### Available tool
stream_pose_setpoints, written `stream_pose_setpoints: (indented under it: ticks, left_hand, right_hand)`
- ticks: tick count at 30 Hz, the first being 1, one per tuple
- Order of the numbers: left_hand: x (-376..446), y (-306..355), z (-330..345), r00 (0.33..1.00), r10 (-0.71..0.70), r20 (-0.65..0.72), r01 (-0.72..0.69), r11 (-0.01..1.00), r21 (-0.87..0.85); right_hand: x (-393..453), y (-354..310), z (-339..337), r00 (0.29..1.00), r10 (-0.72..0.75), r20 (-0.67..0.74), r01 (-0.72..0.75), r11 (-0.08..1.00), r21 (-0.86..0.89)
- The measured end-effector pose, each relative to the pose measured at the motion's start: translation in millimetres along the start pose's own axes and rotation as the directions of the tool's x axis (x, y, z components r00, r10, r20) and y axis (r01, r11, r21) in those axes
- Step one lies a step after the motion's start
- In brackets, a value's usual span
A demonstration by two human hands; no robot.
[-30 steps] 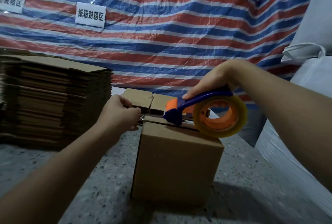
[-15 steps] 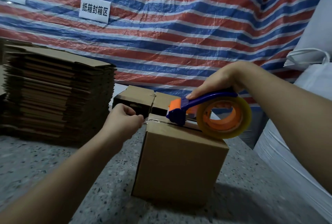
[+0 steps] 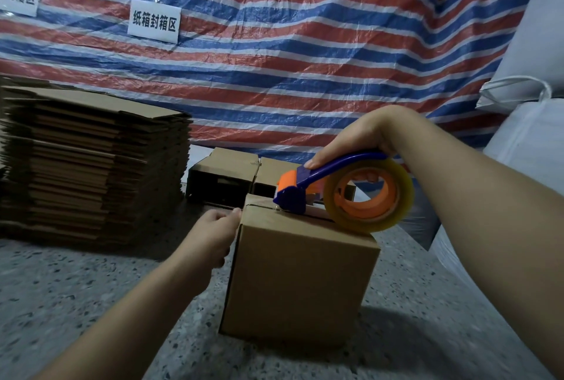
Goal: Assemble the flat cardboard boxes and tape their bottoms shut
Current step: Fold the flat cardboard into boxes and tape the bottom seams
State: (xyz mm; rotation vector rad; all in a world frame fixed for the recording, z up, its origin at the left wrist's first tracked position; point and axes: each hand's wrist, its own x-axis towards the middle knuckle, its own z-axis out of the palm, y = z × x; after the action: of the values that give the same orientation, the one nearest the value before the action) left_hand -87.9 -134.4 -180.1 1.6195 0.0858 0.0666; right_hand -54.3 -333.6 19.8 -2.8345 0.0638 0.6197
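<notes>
Now my right hand grips the tape dispenser on the box at frame centre; my left hand presses its left wall, grasp unclear; flat cardboard stack at left.

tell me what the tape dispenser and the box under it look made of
Tape dispenser: apparently hard plastic, smooth blue and orange moulded parts, carrying a glossy, clear, yellowish tape roll. Box: brown cardboard, matte, with folded flaps and creased edges.
</notes>
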Motion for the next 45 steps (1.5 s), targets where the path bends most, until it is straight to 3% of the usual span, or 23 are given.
stream_pose_setpoints:
  ticks: [4, 9, 14, 21, 31, 34, 38, 43, 45]
  left_hand:
    - [-14.1, 15.2, -2.2, 0.964, 0.241, -0.114, -0.234, 0.97, 0.072]
    - [-44.3, 21.2, 12.7, 0.902, 0.419, 0.108, -0.426, 0.817, 0.389]
    - [-47.7, 22.0, 12.2, 0.893, 0.434, 0.119, -0.433, 0.757, 0.489]
    - [-42.5, 21.8, 6.5, 0.862, 0.479, 0.168, -0.415, 0.473, 0.777]
    - [-43.0, 20.1, 8.1, 0.821, 0.536, 0.198, -0.405, 0.301, 0.863]
    - [-42.6, 26.1, 7.1, 0.839, 0.492, 0.235, -0.406, 0.276, 0.871]
    - [-37.8, 52.6, 8.8, 0.871, 0.371, 0.321, -0.392, 0.133, 0.911]
    - [-33.9, 70.0, 29.7, 0.763, 0.21, 0.611, -0.629, 0.028, 0.777]
    - [-31.4, 64.4, 33.2, 0.741, 0.163, 0.651, -0.657, -0.027, 0.754]
  right_hand:
    - [0.9, -0.5, 1.1, 0.999, -0.019, 0.027, 0.019, 1.0, 0.009]
    - [2.8, 1.3, 0.4, 1.0, -0.001, -0.03, 0.002, 1.0, 0.02]
    - [1.5, -0.5, -1.0, 0.999, 0.003, -0.054, -0.003, 1.0, 0.006]
    - [1.2, 1.2, -10.6, 1.0, 0.016, -0.014, -0.017, 0.996, -0.083]
    - [3.4, 55.6, -22.5, 0.987, 0.113, 0.115, -0.094, 0.982, -0.161]
    - [8.1, 61.2, -15.1, 0.989, 0.097, 0.109, -0.078, 0.982, -0.17]
    - [8.6, 59.0, -13.3, 0.989, 0.077, 0.128, -0.057, 0.986, -0.157]
    - [5.9, 53.5, -11.7, 0.987, 0.11, 0.116, -0.087, 0.978, -0.188]
    - [5.4, 53.1, -11.7, 0.986, 0.116, 0.119, -0.093, 0.978, -0.186]
